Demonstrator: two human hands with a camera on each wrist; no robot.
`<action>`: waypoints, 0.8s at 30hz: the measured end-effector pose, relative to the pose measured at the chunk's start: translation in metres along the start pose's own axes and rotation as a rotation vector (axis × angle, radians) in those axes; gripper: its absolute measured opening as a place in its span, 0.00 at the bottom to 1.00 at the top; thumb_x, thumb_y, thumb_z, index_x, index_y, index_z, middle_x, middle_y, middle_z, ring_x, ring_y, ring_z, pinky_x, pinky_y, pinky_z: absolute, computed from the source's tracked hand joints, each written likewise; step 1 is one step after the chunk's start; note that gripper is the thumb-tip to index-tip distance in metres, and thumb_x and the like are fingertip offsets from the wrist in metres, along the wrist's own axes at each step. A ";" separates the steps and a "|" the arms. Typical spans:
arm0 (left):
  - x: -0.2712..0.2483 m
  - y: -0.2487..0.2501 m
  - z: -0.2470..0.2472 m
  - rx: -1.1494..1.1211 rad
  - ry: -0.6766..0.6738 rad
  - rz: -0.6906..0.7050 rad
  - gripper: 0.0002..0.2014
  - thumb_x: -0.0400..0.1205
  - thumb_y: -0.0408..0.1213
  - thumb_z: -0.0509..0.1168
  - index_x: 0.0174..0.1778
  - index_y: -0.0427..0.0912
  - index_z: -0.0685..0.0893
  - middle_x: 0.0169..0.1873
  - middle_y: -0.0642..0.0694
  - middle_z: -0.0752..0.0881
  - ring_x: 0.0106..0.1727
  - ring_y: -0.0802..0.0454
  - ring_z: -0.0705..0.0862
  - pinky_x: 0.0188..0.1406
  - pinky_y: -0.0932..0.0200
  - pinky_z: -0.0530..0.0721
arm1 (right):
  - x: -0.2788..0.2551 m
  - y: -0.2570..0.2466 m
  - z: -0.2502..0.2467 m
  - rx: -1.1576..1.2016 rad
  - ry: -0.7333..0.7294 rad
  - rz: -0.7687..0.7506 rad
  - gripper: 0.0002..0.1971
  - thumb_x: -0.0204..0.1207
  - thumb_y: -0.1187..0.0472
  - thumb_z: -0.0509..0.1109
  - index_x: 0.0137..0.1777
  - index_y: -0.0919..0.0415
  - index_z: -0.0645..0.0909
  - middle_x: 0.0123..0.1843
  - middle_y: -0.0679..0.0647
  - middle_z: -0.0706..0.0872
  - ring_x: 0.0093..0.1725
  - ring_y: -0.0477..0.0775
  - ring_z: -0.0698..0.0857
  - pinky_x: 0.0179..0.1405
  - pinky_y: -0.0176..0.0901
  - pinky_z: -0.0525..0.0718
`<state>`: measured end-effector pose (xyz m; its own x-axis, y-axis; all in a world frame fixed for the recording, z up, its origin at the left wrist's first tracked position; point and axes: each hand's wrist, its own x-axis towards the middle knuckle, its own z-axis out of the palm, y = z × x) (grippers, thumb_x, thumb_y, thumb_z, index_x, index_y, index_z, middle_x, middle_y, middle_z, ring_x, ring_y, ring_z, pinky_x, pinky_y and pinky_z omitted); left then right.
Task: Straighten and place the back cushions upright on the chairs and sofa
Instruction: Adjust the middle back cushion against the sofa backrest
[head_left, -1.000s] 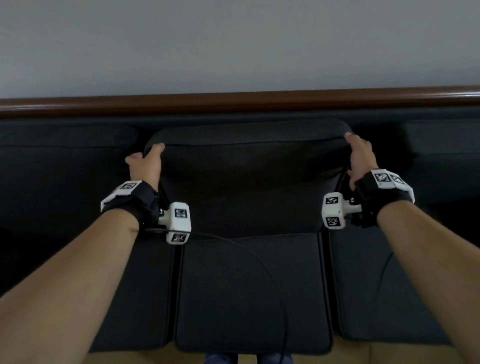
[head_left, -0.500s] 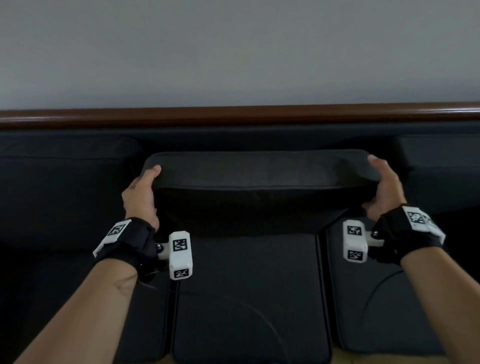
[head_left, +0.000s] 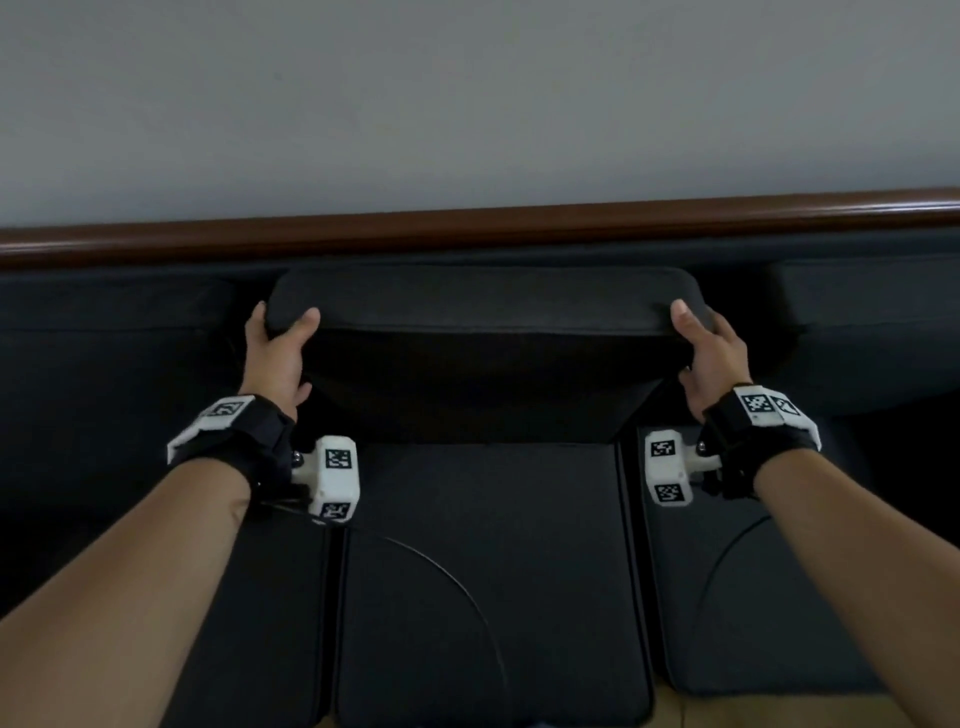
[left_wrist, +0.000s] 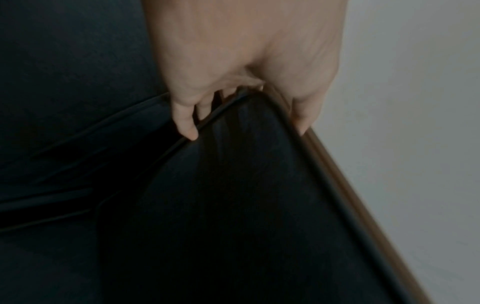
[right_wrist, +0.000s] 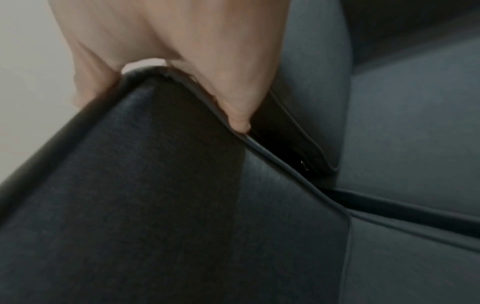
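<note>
The dark middle back cushion (head_left: 483, 306) of the sofa stands on the middle seat cushion (head_left: 488, 561), its top edge close under the wooden back rail (head_left: 467, 228). My left hand (head_left: 278, 348) grips its upper left corner, thumb on the front and fingers behind. My right hand (head_left: 711, 353) grips the upper right corner the same way. In the left wrist view the left hand (left_wrist: 244, 86) wraps the piped corner of the cushion (left_wrist: 246, 195). The right wrist view shows my right hand (right_wrist: 182, 67) clamped over the other corner of the cushion (right_wrist: 155, 185).
A left back cushion (head_left: 114, 343) and a right back cushion (head_left: 872, 322) stand on either side, tight against the middle one. A grey wall (head_left: 467, 104) rises behind the rail. A thin black cable (head_left: 452, 582) lies across the seat.
The cushion first dropped forward and lower, then both hands pushed it back toward the rail. My grips shifted further round the upper corners.
</note>
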<state>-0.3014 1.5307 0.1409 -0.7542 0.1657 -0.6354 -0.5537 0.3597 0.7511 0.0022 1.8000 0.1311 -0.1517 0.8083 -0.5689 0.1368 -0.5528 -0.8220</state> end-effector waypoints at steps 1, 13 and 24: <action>-0.002 -0.003 0.003 -0.014 0.004 0.018 0.35 0.81 0.48 0.70 0.82 0.67 0.61 0.79 0.52 0.70 0.75 0.48 0.70 0.74 0.36 0.73 | 0.005 0.000 0.002 -0.025 0.039 -0.025 0.41 0.55 0.38 0.85 0.69 0.52 0.81 0.60 0.54 0.90 0.55 0.53 0.91 0.54 0.50 0.90; -0.008 -0.001 -0.001 0.021 -0.136 0.068 0.33 0.82 0.40 0.71 0.81 0.62 0.65 0.68 0.56 0.77 0.73 0.52 0.74 0.80 0.44 0.67 | 0.025 -0.009 -0.003 -0.076 0.094 -0.082 0.37 0.58 0.36 0.83 0.68 0.48 0.81 0.57 0.50 0.90 0.58 0.55 0.89 0.61 0.53 0.87; -0.003 -0.026 -0.004 -0.005 -0.164 0.163 0.37 0.79 0.31 0.72 0.82 0.59 0.67 0.74 0.53 0.78 0.62 0.64 0.81 0.49 0.71 0.73 | 0.021 0.021 -0.011 -0.017 0.110 -0.146 0.34 0.61 0.38 0.82 0.69 0.42 0.80 0.65 0.51 0.88 0.52 0.49 0.88 0.50 0.42 0.87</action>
<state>-0.2862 1.5169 0.1242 -0.7667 0.3682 -0.5259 -0.4314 0.3112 0.8468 0.0123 1.8076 0.1025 -0.0634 0.8977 -0.4361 0.1377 -0.4249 -0.8947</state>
